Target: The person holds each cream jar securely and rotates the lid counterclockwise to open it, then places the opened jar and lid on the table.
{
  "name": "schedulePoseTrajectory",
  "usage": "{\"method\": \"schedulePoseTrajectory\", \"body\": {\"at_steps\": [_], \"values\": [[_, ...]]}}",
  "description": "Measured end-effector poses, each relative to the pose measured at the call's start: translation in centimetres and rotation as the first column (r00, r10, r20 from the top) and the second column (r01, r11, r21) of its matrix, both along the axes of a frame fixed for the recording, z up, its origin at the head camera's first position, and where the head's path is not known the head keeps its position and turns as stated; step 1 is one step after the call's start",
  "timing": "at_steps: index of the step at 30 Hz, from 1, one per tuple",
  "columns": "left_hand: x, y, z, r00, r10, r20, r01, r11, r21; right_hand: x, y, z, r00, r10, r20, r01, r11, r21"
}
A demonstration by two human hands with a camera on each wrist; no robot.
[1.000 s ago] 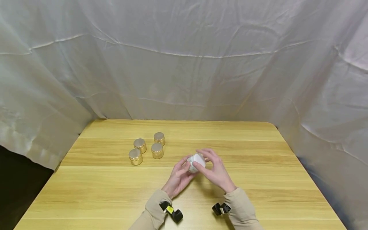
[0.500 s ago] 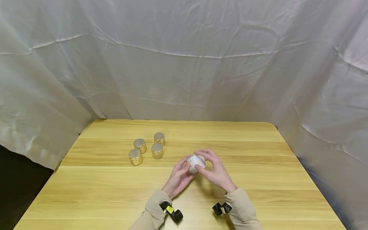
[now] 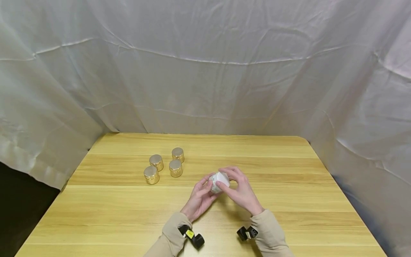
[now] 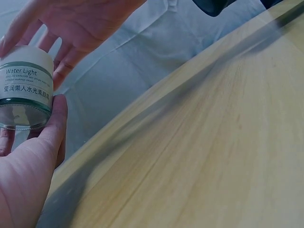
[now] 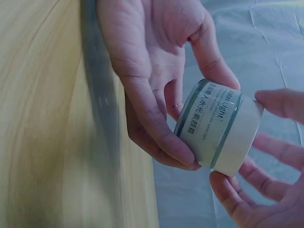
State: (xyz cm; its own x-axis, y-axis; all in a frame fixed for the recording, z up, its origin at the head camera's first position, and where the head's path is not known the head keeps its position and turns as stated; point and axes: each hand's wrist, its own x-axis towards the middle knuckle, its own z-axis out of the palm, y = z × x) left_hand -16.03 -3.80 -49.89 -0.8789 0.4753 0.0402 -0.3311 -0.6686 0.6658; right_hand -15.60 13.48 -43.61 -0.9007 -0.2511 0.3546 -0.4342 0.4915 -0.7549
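Note:
A small white cream jar [image 5: 204,118] with a green band and "Water Light" lettering is held tilted between the hands, above the wooden table. The left hand [image 3: 199,201] grips the jar's body, thumb on one side and fingers round the other. On the white lid [image 3: 222,178] are the thumb and fingertips of the right hand [image 3: 239,191], spread around its edge. In the left wrist view the jar's clear glass base [image 4: 21,115] shows below the label, and the lid sits on top.
Several gold-lidded jars [image 3: 175,168] stand grouped on the table [image 3: 289,200], left of the hands. Grey-white cloth [image 3: 205,82] hangs behind the table and along its sides. Black wrist cameras [image 3: 191,236] are strapped over beige sleeves.
The right thumb and fingers shift slightly around the lid and back, while the left hand keeps the jar in nearly the same place. The gold-lidded jars have not moved.

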Motion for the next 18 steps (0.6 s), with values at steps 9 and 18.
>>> {"method": "schedulePoseTrajectory", "body": {"at_steps": [9, 18], "values": [[-0.01, 0.00, 0.05, 1.000, 0.000, -0.007, 0.000, 1.000, -0.006, -0.08, 0.11, -0.07, 0.999, 0.043, -0.005, -0.043, 0.999, -0.007], [0.01, 0.03, 0.03, 1.000, 0.002, -0.004, -0.002, 1.000, -0.008, -0.02, -0.10, -0.03, 1.000, -0.021, 0.017, 0.021, 1.000, -0.008]]}}
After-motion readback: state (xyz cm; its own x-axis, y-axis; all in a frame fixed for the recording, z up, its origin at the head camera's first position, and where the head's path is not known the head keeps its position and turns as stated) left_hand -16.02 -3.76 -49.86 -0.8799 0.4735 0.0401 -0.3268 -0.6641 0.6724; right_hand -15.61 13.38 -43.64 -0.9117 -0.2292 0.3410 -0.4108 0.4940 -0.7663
